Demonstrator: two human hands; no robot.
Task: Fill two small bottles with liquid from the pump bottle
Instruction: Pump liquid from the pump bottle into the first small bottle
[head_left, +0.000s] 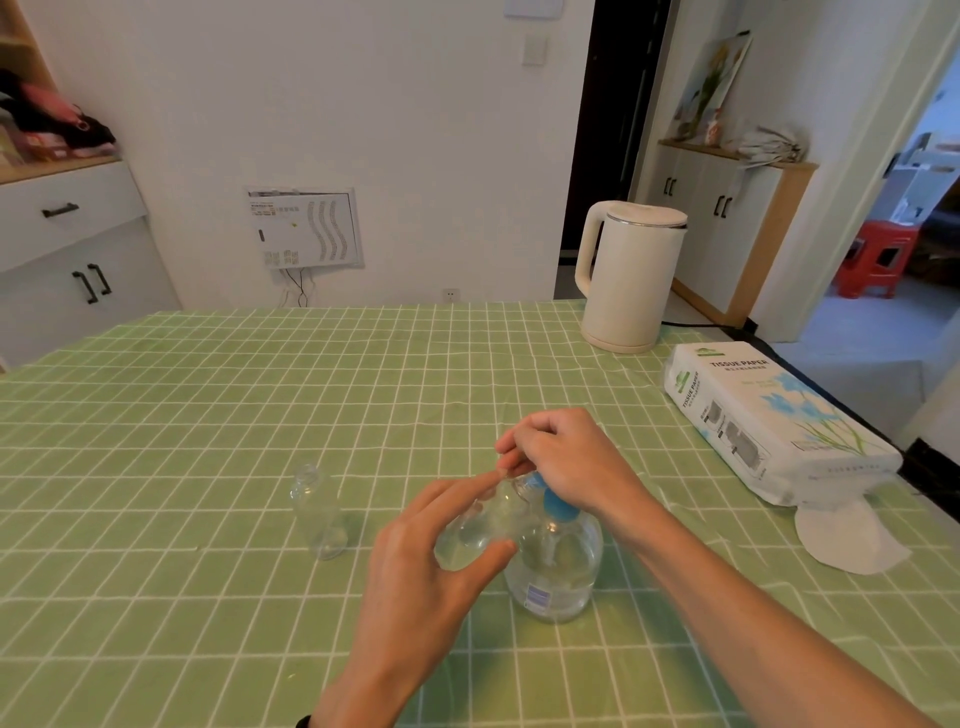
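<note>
Mouth of small bottle (483, 525) tight under the blue top (558, 506), to stop drips. Push slow, all the way down, then let up. Left grip (415, 561): curled round that bottle, holding it tipped, up off the worktop (208, 415). Right grip (566, 462): closed over that blue top of the pump bottle (561, 577), set upright on the worktop. Second small bottle (319, 514): standing alone, off to the left, well apart, looks empty.

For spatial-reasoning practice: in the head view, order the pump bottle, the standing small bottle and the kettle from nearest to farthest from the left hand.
1. pump bottle, just right of the left hand holding the tilted small bottle.
2. standing small bottle, to its left.
3. kettle, far back right.
</note>
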